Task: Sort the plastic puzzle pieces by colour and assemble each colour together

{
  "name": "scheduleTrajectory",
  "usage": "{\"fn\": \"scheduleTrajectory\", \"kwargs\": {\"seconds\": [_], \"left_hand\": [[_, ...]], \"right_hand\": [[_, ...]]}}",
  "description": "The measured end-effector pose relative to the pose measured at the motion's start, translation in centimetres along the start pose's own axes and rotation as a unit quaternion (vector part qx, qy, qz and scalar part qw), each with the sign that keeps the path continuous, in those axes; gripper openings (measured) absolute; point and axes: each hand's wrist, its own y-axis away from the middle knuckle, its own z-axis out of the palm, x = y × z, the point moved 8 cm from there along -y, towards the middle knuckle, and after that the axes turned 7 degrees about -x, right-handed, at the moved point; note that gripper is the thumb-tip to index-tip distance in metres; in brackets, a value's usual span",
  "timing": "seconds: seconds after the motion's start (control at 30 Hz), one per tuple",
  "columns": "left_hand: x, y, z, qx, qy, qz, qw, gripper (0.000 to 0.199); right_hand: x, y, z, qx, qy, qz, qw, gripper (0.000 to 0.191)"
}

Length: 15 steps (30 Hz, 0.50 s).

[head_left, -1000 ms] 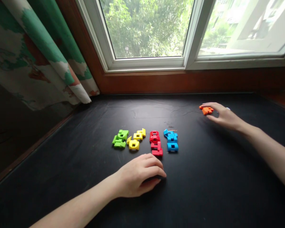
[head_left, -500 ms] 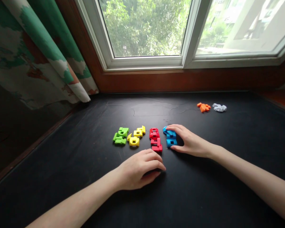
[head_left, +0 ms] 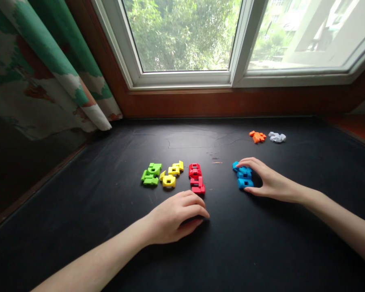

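Note:
My right hand [head_left: 269,181] has its fingers and thumb around a cluster of blue plastic toy blocks [head_left: 245,176], gripping it from the far and near ends on the black tabletop. My left hand [head_left: 179,217] rests on the table with loosely bent fingers and a gap above the thumb; nothing shows in it. Just beyond its knuckles lie red toy blocks [head_left: 196,178] in a short column. Left of these sit yellow blocks [head_left: 169,181], then green blocks [head_left: 151,174]. The exact form of each block is too small to make out.
Farther back on the right of the black tabletop [head_left: 231,251] lie an orange piece cluster [head_left: 257,136] and a white-grey one [head_left: 277,137]. A patterned curtain [head_left: 88,107] hangs at the left. A window [head_left: 182,79] with a wooden sill [head_left: 200,103] borders the far edge.
My right hand has slid the blue blocks to the right, away from the red ones. Marks on the table now show there. My left hand stays in place; the view has shifted slightly.

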Motion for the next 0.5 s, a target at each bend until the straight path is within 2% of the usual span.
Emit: {"fn": "scheduleTrajectory", "kwargs": {"seconds": [0.13, 0.3, 0.4, 0.5], "left_hand": [[0.0, 0.0, 0.1, 0.0, 0.0, 0.001, 1.0, 0.02], [0.0, -0.1, 0.1, 0.002, 0.002, 0.002, 1.0, 0.02], [-0.1, -0.1, 0.1, 0.003, 0.004, 0.0, 1.0, 0.02], [-0.2, 0.0, 0.1, 0.001, 0.007, -0.006, 1.0, 0.021]], "right_hand": [[4.3, 2.4, -2.6, 0.015, 0.021, 0.045, 0.999, 0.052], [11.1, 4.7, -6.4, 0.013, 0.001, 0.12, 0.993, 0.048], [15.2, 5.4, -8.5, 0.014, -0.02, 0.177, 0.984, 0.049], [17.4, 5.2, -10.2, 0.034, -0.039, 0.195, 0.979, 0.049]]}}
